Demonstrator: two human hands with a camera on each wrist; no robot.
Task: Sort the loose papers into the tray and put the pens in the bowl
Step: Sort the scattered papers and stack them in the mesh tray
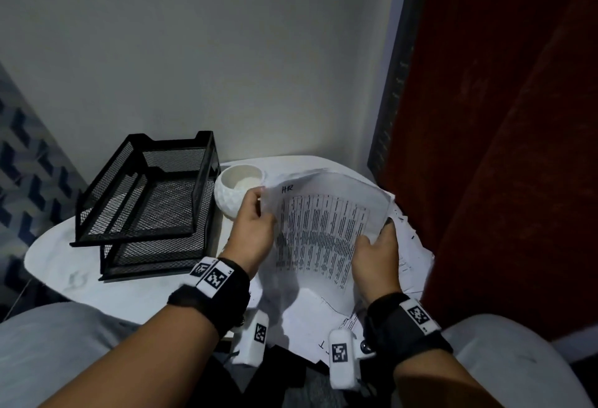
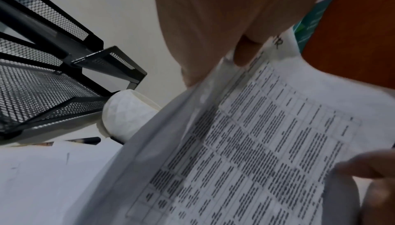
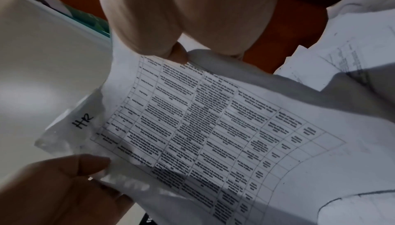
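Observation:
Both hands hold up a printed table sheet (image 1: 318,233) marked "HR" in a clear sleeve (image 3: 192,127), lifted and bowed above the table. My left hand (image 1: 254,223) pinches its left edge, thumb (image 2: 245,54) on top. My right hand (image 1: 377,246) pinches its right edge. More loose papers (image 1: 411,262) lie spread beneath and to the right. A black mesh two-tier tray (image 1: 145,200) stands at the left. Beside it sits a white faceted bowl (image 1: 236,187). A dark pen (image 2: 85,140) lies on the table next to the bowl (image 2: 126,115) and tray (image 2: 42,85).
The small round white table (image 1: 64,262) stands against a pale wall. A dark red curtain (image 1: 501,149) hangs close on the right. My knees in light trousers (image 1: 48,343) sit at the table's near edge.

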